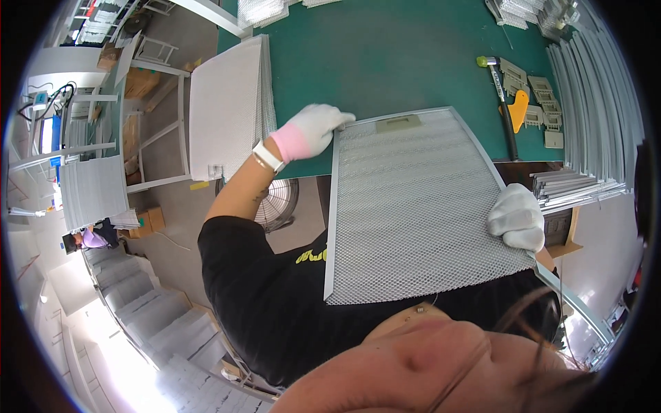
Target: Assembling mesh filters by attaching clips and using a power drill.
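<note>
A rectangular silver metal mesh filter panel with a thin aluminium frame [413, 206] lies half on the near edge of the green tabletop [399, 55] and half overhanging toward the person, its long axis running from the table edge back to the body. The white-gloved left hand [310, 131] is closed on the panel's far left corner, and the white-gloved right hand [518, 217] is curled around its right frame edge. A stack of white mesh sheets [227, 110] sits at the table's left edge, a bundle of long silver frame strips [592, 103] along the right edge, with a black-handled mallet [502, 103] between them and the panel.

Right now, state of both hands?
Left hand: gloved, fingers closed on the top left corner of the mesh filter panel.
Right hand: gloved, closed on the same panel's right edge.
</note>
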Demonstrator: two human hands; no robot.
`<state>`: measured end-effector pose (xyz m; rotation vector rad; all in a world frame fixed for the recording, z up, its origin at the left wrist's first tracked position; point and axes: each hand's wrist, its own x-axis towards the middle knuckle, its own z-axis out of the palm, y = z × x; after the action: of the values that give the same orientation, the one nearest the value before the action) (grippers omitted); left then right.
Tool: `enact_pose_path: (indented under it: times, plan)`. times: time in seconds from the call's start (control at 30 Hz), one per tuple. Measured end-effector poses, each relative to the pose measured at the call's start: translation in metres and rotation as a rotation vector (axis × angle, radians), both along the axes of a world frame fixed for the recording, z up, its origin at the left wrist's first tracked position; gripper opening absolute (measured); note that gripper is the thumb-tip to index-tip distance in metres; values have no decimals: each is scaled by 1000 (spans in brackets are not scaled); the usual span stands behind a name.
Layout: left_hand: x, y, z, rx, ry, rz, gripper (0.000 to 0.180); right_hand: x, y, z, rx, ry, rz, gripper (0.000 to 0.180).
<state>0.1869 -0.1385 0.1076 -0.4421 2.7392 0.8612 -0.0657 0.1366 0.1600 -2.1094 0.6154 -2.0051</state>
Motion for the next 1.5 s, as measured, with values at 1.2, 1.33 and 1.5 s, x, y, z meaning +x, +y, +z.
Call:
enact_pose_path:
  times: [1.2,1.33,1.5]
  plan:
    - [4,66,75,54,1530,701,18,-59,-110,3,455,-257,-332,38]
    - [-1,66,82,137,1537,479,16,-43,-109,11,285,-234,-237,38]
    - [3,31,72,471,1377,-527,23,-29,-86,37,177,53,-146,38]
